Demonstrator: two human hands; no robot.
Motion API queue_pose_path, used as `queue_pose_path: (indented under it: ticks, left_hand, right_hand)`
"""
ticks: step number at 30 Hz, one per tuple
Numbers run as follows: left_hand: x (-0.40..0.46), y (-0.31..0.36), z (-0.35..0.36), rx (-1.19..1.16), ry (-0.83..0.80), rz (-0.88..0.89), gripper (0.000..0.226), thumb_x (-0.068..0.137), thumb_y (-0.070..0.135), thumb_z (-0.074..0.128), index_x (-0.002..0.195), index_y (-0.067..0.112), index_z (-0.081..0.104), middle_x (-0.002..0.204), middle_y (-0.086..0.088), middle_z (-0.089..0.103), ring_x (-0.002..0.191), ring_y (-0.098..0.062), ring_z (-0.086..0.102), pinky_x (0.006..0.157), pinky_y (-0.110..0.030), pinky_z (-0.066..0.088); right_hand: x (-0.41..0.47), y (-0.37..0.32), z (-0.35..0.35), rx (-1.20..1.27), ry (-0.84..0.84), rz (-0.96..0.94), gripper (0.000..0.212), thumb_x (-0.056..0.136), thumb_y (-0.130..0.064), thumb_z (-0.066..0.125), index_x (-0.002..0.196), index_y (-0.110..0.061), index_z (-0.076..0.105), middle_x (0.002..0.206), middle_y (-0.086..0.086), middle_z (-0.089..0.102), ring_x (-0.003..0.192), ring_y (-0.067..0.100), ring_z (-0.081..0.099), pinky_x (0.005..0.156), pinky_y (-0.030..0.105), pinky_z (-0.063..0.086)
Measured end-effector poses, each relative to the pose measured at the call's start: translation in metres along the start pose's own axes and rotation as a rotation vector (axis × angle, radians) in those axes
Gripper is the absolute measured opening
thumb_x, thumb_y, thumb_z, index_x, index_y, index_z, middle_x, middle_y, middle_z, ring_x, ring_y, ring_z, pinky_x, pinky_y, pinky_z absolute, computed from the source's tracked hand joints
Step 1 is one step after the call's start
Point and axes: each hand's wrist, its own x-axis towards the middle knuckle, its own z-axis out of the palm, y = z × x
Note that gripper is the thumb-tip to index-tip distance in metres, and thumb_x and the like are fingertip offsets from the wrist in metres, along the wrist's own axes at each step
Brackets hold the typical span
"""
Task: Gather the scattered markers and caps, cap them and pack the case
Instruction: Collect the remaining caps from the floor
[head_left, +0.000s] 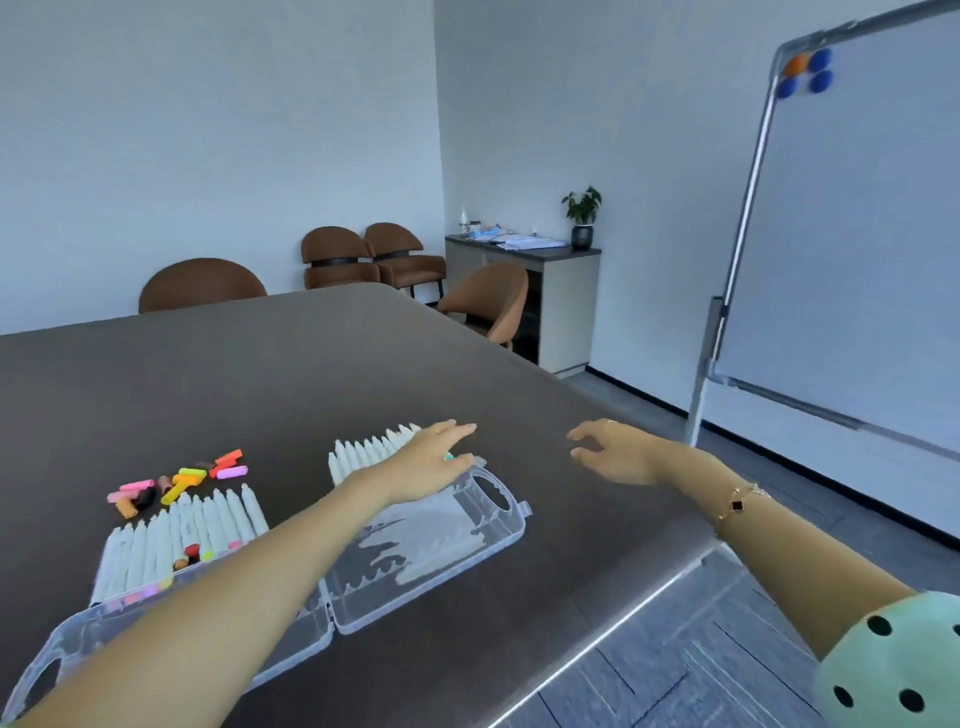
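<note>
A: Two rows of white markers. One row (179, 540) sits in the near half of the clear case (431, 551), the other row (371, 449) lies on the table (260, 374) just past the lid half. Case is flat open, both halves on the table.

B: Caps?

A: Loose pile of colored caps (176, 480) on the table, left of the far row, just behind the packed row. A few more caps inside the case by the marker ends.

B: Hands?

A: Left hand (434, 460) over the right end of the far row, fingers straight, spread; something teal shows under it, can't tell if it's held. Right hand (610, 452) above the table, right of the case, fingers loosely bent, holding nothing. Bracelet (737, 503) on the right wrist.

B: Background?

A: Brown chairs (374, 254), whiteboard (857, 234) at right, cabinet with a plant (583, 213).
</note>
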Motion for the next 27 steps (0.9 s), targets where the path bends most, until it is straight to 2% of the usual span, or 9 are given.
queue_pose_path:
  ticks: [5,8,12,15,17,20,23,25,27]
  left_hand:
    - [0.022,0.103,0.044,0.097,0.053,0.188,0.048,0.099,0.030,0.039,0.146,0.029,0.029,0.153,0.002,0.027,0.140,-0.021,0.027,0.116,-0.047,0.019]
    - [0.021,0.165,0.081,0.091,0.030,0.280,0.049,0.100,0.028,0.038,0.147,0.028,0.028,0.153,0.000,0.027,0.138,-0.023,0.028,0.116,-0.045,0.020]
    - [0.021,0.235,0.133,0.234,-0.002,0.473,0.051,0.100,0.029,0.038,0.149,0.024,0.026,0.153,-0.003,0.026,0.140,-0.023,0.024,0.115,-0.040,0.020]
    - [0.027,0.278,0.173,0.187,-0.050,0.530,0.050,0.100,0.028,0.038,0.148,0.026,0.026,0.151,-0.001,0.029,0.137,-0.020,0.028,0.109,-0.036,0.031]
    - [0.034,0.300,0.200,0.209,-0.029,0.582,0.047,0.100,0.027,0.038,0.146,0.026,0.031,0.144,0.001,0.038,0.130,-0.019,0.038,0.097,-0.034,0.040]
    - [0.045,0.318,0.247,0.220,0.015,0.628,0.040,0.098,0.028,0.041,0.138,0.028,0.043,0.125,0.003,0.054,0.108,-0.017,0.054,0.083,-0.033,0.049]
    - [0.062,0.313,0.303,0.156,-0.002,0.610,0.033,0.096,0.027,0.046,0.128,0.027,0.054,0.106,0.009,0.059,0.090,-0.014,0.059,0.070,-0.029,0.048]
    - [0.077,0.300,0.342,0.127,-0.030,0.591,0.028,0.094,0.025,0.050,0.120,0.027,0.059,0.096,0.013,0.060,0.084,-0.014,0.060,0.067,-0.028,0.048]
    - [0.097,0.281,0.384,0.116,-0.086,0.564,0.028,0.092,0.025,0.053,0.119,0.027,0.061,0.097,0.012,0.063,0.082,-0.013,0.061,0.070,-0.032,0.053]
  right_hand:
    - [-0.094,0.080,-0.017,0.029,0.084,0.183,0.047,0.100,-0.030,0.041,0.144,-0.016,0.035,0.143,0.007,0.041,0.128,0.024,0.044,0.105,0.031,0.033]
    - [-0.150,0.130,-0.024,0.006,0.085,0.290,0.051,0.099,-0.027,0.043,0.146,-0.014,0.029,0.147,0.012,0.038,0.132,0.027,0.040,0.106,0.032,0.031]
    - [-0.209,0.197,-0.022,0.015,0.075,0.419,0.052,0.098,-0.030,0.043,0.147,-0.017,0.028,0.149,0.011,0.034,0.130,0.027,0.043,0.107,0.036,0.036]
    - [-0.241,0.244,-0.012,0.023,0.062,0.483,0.049,0.099,-0.031,0.042,0.145,-0.018,0.032,0.147,0.012,0.037,0.130,0.028,0.042,0.107,0.038,0.035]
    - [-0.254,0.276,0.004,0.032,0.038,0.514,0.047,0.099,-0.031,0.042,0.144,-0.019,0.033,0.146,0.011,0.039,0.130,0.027,0.043,0.107,0.038,0.035]
    - [-0.258,0.325,0.040,0.068,0.005,0.540,0.045,0.099,-0.032,0.043,0.142,-0.019,0.037,0.143,0.011,0.042,0.126,0.028,0.046,0.105,0.037,0.037]
    - [-0.252,0.373,0.093,0.121,-0.032,0.558,0.043,0.098,-0.031,0.044,0.140,-0.019,0.039,0.139,0.011,0.046,0.120,0.028,0.050,0.100,0.036,0.041]
    - [-0.245,0.402,0.137,0.173,-0.095,0.583,0.042,0.099,-0.030,0.043,0.139,-0.018,0.040,0.140,0.011,0.045,0.119,0.028,0.051,0.100,0.037,0.041]
    - [-0.237,0.430,0.184,0.240,-0.165,0.611,0.043,0.100,-0.030,0.042,0.141,-0.018,0.038,0.144,0.010,0.042,0.123,0.029,0.049,0.101,0.037,0.040]
